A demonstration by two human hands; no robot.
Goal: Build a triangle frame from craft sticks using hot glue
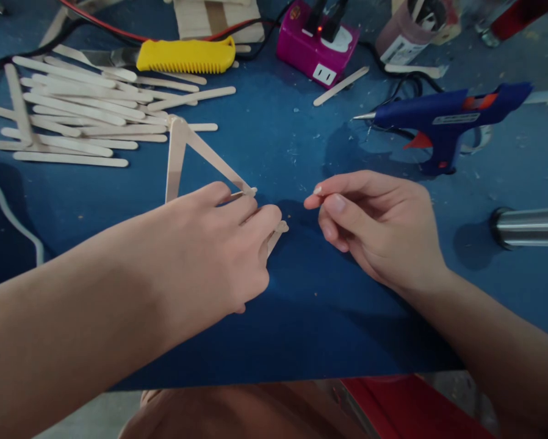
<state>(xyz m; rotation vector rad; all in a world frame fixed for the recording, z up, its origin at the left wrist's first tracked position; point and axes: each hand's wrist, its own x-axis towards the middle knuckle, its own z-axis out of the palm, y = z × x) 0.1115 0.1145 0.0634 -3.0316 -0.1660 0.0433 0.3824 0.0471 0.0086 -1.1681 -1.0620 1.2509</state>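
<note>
My left hand (219,244) is closed over a frame of joined wooden craft sticks (216,160). Two of its sticks meet in a point at the upper left, and the rest is largely hidden under my fingers. Another stick end of the frame (281,228) shows beside my knuckles. Across a small gap on the right, my right hand (379,225) hovers over the table with loosely bent fingers. Its thumb and index finger are apart, with no held object visible. A pale spot on a fingertip is too small to tell as nail or glue.
Loose craft sticks (86,110) lie piled at the left, with a yellow-handled cutter (187,56) above them. A blue glue gun (448,116) rests at the upper right. Behind are a purple power adapter (317,46) and a cup (409,33). A metal cylinder (530,227) stands at right.
</note>
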